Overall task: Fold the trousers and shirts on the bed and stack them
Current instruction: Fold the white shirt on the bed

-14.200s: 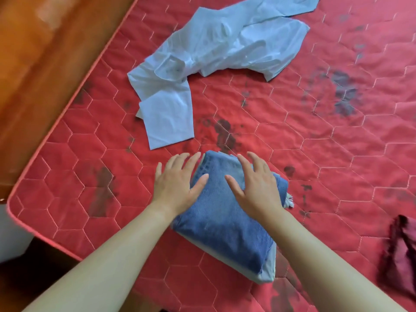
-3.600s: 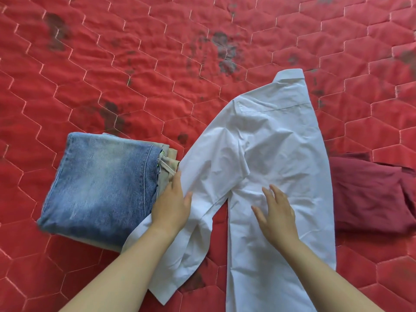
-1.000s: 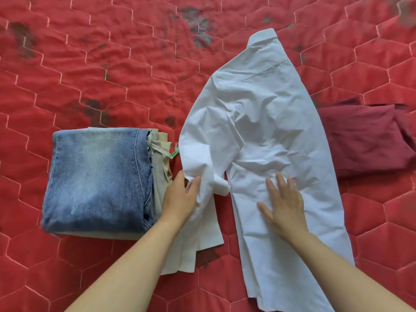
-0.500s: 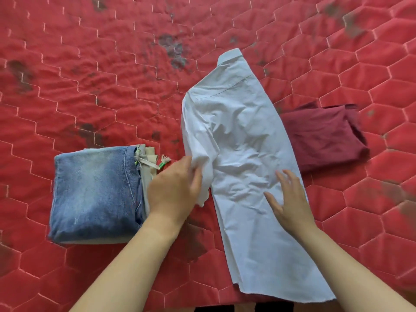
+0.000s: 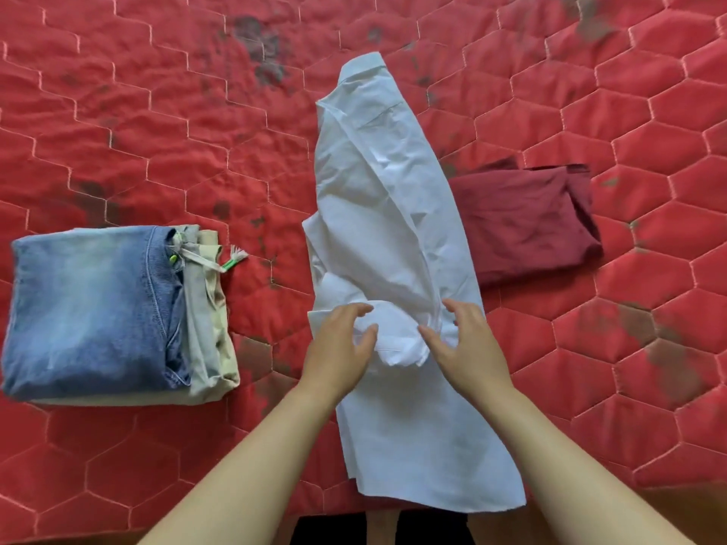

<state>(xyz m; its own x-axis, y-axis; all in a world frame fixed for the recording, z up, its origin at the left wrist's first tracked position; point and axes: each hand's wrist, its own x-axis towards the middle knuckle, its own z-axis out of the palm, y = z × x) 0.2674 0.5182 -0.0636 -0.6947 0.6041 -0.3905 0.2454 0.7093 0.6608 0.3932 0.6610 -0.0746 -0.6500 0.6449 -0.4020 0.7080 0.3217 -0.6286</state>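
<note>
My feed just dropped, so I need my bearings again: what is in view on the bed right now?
Red quilted mattress with hexagon stitching: one, red, under everything.
Dark stains: several, grey-black, scattered over the mattress.
Folded blue denim jeans: one, blue, left, top of the stack.
Folded beige drawstring trousers: one, beige, under the jeans, edge showing on the right.
Drawstring end: one, white with a green tip, sticking out to the right of the stack.
White collared shirt: one, white, centre, folded into a long strip, sleeve bunched on top.
Folded maroon cloth garment: one, maroon, against the shirt's right edge.
Left hand: one, at the bunched sleeve.
Right hand: one, just right of the sleeve.
</note>
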